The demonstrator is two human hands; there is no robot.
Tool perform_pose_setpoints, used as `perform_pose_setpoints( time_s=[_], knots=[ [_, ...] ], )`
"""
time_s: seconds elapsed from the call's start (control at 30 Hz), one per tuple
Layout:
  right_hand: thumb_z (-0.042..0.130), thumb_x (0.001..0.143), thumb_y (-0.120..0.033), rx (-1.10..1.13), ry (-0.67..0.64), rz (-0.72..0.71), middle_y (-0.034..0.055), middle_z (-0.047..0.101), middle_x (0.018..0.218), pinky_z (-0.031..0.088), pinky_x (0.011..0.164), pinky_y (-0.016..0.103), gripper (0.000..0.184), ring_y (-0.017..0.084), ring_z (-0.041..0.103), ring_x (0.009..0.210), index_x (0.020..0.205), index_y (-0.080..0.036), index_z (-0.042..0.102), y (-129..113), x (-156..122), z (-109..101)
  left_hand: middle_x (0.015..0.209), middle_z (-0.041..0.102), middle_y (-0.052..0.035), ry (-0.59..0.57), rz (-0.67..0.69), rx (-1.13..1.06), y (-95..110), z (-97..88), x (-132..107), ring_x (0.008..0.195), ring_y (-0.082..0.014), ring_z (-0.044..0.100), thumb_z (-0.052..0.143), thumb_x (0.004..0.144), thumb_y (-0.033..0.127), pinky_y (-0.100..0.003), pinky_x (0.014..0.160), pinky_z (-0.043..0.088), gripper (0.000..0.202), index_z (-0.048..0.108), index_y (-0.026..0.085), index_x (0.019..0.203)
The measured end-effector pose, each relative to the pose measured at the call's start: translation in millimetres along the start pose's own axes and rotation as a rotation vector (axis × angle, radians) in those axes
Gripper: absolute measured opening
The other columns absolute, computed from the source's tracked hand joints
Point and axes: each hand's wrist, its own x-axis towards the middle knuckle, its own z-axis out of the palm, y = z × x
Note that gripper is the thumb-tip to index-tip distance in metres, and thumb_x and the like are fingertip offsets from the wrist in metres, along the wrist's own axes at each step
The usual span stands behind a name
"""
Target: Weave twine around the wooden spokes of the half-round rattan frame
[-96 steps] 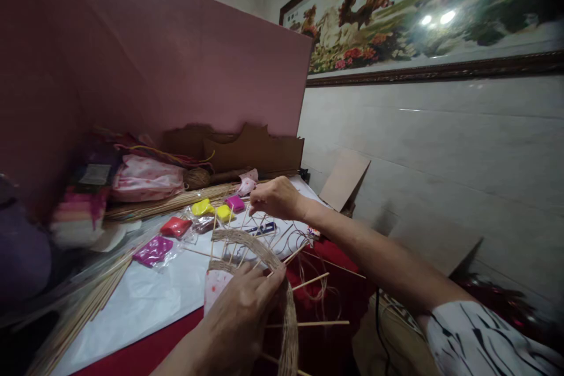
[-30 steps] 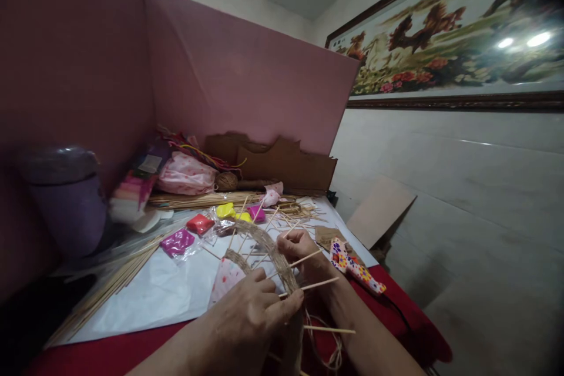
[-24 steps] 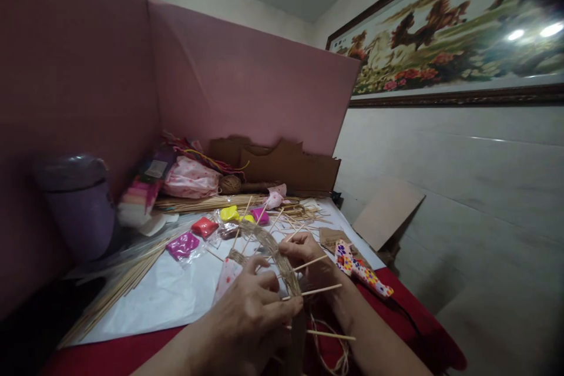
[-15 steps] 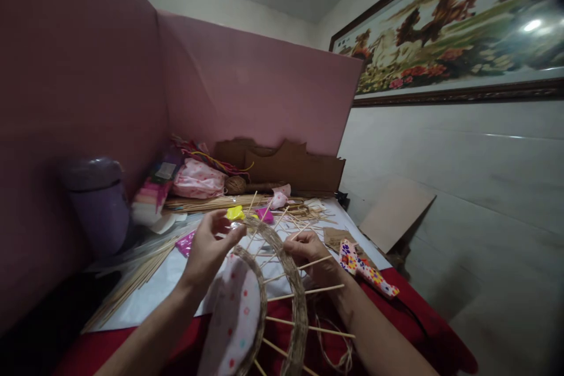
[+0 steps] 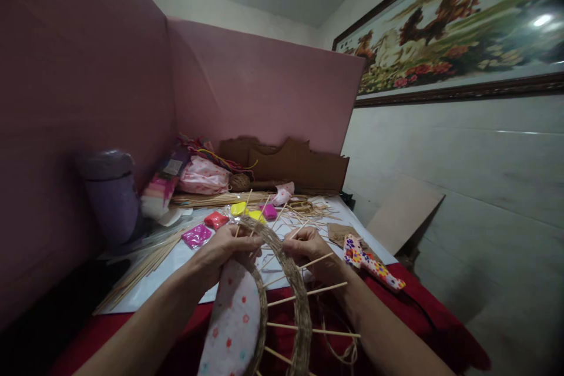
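Between my hands stands a round weaving of wooden sticks and brown twine, its outer twine band (image 5: 301,299) threaded across spoke-like sticks (image 5: 282,325). Its middle is a disc of white floral cloth (image 5: 235,311) edged with twine. My left hand (image 5: 233,247) is closed on the weaving's upper left, thumb across the sticks near the inner rim. At the upper right of the outer band, my right hand (image 5: 311,249) pinches with thumb and forefinger; its other fingers are curled. Loose twine (image 5: 343,352) dangles below my right hand.
A flower-patterned glue gun (image 5: 372,267) lies on the right, beside a cardboard scrap (image 5: 341,233). Small red (image 5: 216,220) and purple packets (image 5: 196,236) lie left of the weaving. Behind are bundled sticks (image 5: 220,200), a twine ball (image 5: 239,182) and cardboard (image 5: 291,164). A purple bin (image 5: 112,202) stands left.
My left hand has moved from beside the weaving, fingers apart, onto its upper left and closed there. My right hand keeps its pinch on the outer band. The view has shifted slightly.
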Motion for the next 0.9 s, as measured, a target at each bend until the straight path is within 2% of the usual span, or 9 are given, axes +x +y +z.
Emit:
perform_pose_setpoints(
  time_s=[0.3,0.5,0.63,0.77,0.9],
  knots=[
    [0.079,0.057,-0.036,-0.011,-0.014,-0.012,-0.0077,0.036,0.038,0.012,0.040,0.023,0.030,0.004,0.024,0.037,0.051,-0.014,0.060,0.9,-0.6,1.2,0.056,0.058,-0.0012,-0.032,0.021,0.046,3.7,2.4,-5.2,0.046,-0.0072,0.048,0.077,0.061,0.031,-0.018,0.044,0.036,0.025,0.064,0.011,0.068],
    [0.077,0.060,-0.037,-0.047,-0.070,-0.011,-0.0076,0.035,0.038,0.012,0.040,0.023,0.032,0.004,0.023,0.038,0.049,-0.014,0.058,-0.6,-2.4,3.3,0.074,0.066,-0.0066,-0.146,0.008,0.038,3.7,1.3,-7.4,0.059,-0.0105,0.055,0.075,0.065,0.030,-0.021,0.054,0.041,0.027,0.069,0.010,0.082],
    [0.078,0.059,-0.036,-0.032,-0.066,-0.007,-0.0073,0.037,0.040,0.012,0.041,0.023,0.030,0.004,0.024,0.038,0.052,-0.013,0.059,-0.5,-3.1,3.5,0.069,0.065,-0.0059,-0.173,0.000,0.015,2.9,0.4,-7.3,0.057,-0.0096,0.054,0.074,0.065,0.025,-0.020,0.053,0.040,0.024,0.069,0.009,0.082],
    [0.077,0.060,-0.037,-0.046,-0.080,-0.016,-0.0071,0.037,0.040,0.012,0.041,0.023,0.032,0.004,0.024,0.039,0.050,-0.013,0.059,1.4,-1.7,2.0,0.073,0.065,-0.0057,-0.214,-0.034,-0.054,-0.1,-2.4,-6.1,0.059,-0.0096,0.055,0.073,0.066,0.022,-0.019,0.054,0.041,0.022,0.068,0.009,0.083],
    [0.078,0.061,-0.036,-0.058,-0.089,-0.028,-0.0077,0.036,0.042,0.012,0.041,0.024,0.030,0.004,0.022,0.040,0.053,-0.013,0.060,1.7,-1.7,1.4,0.075,0.066,-0.0071,-0.280,-0.076,-0.124,-4.4,-7.4,-4.0,0.066,-0.0151,0.062,0.073,0.066,0.019,-0.023,0.059,0.046,0.023,0.067,0.009,0.085]
  ],
)
